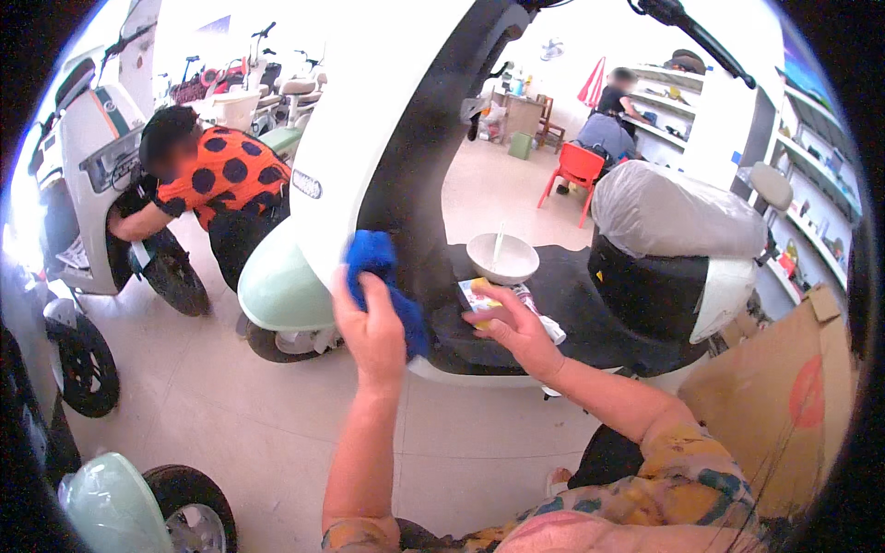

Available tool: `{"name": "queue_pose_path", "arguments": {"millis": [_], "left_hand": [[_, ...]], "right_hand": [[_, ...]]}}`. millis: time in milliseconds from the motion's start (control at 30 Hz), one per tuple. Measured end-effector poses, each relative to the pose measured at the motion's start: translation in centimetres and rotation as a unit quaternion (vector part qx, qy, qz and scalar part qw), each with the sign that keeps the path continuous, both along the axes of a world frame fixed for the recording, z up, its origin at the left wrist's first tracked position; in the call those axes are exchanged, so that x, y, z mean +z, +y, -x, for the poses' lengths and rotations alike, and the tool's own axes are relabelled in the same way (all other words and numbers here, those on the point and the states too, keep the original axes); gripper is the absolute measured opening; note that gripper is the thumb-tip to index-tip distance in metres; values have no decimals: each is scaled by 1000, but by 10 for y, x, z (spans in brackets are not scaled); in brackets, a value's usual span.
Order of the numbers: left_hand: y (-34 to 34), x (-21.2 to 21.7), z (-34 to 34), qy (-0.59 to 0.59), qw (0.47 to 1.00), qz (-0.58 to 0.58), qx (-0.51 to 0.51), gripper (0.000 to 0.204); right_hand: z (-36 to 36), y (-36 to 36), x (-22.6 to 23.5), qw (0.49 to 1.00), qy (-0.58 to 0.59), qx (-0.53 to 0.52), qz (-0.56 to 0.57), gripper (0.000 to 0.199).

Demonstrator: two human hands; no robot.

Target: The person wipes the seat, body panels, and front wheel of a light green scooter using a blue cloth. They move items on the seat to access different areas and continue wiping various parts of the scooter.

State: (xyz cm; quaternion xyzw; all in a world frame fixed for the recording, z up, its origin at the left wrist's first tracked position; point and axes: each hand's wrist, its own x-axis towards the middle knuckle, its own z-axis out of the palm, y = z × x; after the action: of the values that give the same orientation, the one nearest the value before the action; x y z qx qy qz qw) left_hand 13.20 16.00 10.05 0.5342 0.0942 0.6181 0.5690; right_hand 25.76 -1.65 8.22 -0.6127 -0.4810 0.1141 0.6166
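A blue cloth [400,309] is bunched in my left hand [371,327], whose fingers are closed on it. It lies against the edge of the white scooter's front panel [336,198], beside the black inner leg shield [406,175]. My right hand [516,334] is over the black footboard [567,313], fingers apart, nothing visibly gripped. Right by it, partly covered by the fingers, lies a small colourful packet [479,293]; I cannot tell whether they touch. A white tube-like item [551,329] shows near the wrist. Behind them a white bowl [502,260] with a pale stick in it stands on the footboard.
The scooter's seat [678,210] wears a plastic wrap. To the left, a person in a spotted orange top [230,170] reaches toward another scooter's wheel. A cardboard box [784,387] stands at right; a red chair [579,166] and another person are farther back. A mint-green fender [111,507] is lower left.
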Motion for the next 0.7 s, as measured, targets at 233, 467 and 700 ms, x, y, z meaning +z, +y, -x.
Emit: {"name": "queue_pose_path", "arguments": {"millis": [233, 467, 700], "left_hand": [[-57, 29, 9, 45, 947, -315, 35, 20], [37, 16, 48, -27, 986, -39, 158, 34], [85, 7, 71, -121, 962, 161, 182, 40]], "right_hand": [[18, 8, 78, 982, -55, -178, -20, 49], [-7, 84, 307, 747, -545, -146, -352, 41], [11, 184, 372, 609, -714, -338, 71, 34]]}}
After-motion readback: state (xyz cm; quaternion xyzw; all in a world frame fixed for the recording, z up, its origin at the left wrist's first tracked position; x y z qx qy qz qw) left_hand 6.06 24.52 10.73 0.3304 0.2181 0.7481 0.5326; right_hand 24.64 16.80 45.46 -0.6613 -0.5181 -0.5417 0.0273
